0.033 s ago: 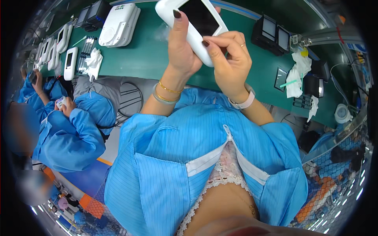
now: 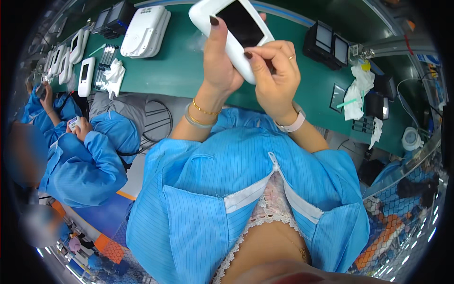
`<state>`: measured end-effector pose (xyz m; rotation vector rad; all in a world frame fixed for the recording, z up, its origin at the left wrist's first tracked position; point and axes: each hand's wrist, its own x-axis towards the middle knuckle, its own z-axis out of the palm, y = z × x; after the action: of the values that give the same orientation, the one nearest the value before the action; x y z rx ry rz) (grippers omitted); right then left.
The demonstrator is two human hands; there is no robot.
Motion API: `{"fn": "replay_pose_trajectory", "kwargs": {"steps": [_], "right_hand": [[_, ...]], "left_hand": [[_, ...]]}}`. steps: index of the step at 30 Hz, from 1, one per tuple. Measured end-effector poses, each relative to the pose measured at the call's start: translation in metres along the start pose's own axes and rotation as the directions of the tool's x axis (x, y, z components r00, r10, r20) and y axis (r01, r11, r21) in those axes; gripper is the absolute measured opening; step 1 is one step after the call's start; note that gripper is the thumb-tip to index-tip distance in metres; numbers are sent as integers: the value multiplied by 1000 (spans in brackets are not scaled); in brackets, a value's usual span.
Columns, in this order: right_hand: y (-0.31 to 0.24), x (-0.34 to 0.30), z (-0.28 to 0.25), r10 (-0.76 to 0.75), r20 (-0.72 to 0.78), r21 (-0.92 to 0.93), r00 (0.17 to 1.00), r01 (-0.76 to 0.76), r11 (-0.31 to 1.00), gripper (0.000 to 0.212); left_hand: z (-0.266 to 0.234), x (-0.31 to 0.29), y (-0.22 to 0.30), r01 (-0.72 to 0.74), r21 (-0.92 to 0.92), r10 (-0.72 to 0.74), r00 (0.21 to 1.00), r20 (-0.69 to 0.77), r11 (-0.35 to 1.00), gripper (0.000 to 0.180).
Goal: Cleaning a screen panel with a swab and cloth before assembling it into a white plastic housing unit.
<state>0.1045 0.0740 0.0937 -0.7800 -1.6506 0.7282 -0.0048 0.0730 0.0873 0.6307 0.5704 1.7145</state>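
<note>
A white handheld device (image 2: pixel 199 17) with a dark screen (image 2: pixel 240 23) is held up over the green table, tilted. My left hand (image 2: pixel 221 59) wraps it from the left side, the thumb lying along its white edge and the other fingers mostly hidden behind. At the screen's lower corner my right hand (image 2: pixel 278 75) is closed, thumb and index fingertips pinched together against the device's face. Whatever lies between those fingertips, if anything, is too small to make out. The right hand's remaining fingers curl over the device's right edge.
On the green table (image 2: pixel 175 71) stand stacked white housings (image 2: pixel 144 33), black boxes (image 2: pixel 326 45) and crumpled tissues (image 2: pixel 113 71). Several white handheld devices (image 2: pixel 85 75) line the left. At right lie more tissues (image 2: pixel 355 97) and a dark flat panel (image 2: pixel 337 97). A co-worker in blue (image 2: pixel 90 161) sits left.
</note>
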Motion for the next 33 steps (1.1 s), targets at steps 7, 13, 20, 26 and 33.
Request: {"fn": "replay_pose_trajectory", "kwargs": {"steps": [7, 13, 20, 26, 33], "right_hand": [[27, -7, 8, -31, 197, -25, 980, 37, 999, 5], [96, 36, -4, 124, 106, -111, 987, -112, 987, 8], [110, 66, 5, -504, 451, -346, 737, 665, 662, 15], [95, 52, 5, -145, 896, -83, 420, 479, 874, 27], [158, 168, 141, -21, 570, -394, 821, 296, 870, 50]], "left_hand": [[-22, -28, 5, 150, -130, -175, 962, -210, 980, 50], [-40, -76, 32, 385, -320, -453, 874, -173, 866, 68], [-46, -110, 65, 240, -396, -338, 920, -199, 887, 97], [-41, -104, 73, 170, -461, -216, 975, -48, 871, 95], [-51, -110, 91, 176, -322, -230, 964, -137, 930, 98]]}}
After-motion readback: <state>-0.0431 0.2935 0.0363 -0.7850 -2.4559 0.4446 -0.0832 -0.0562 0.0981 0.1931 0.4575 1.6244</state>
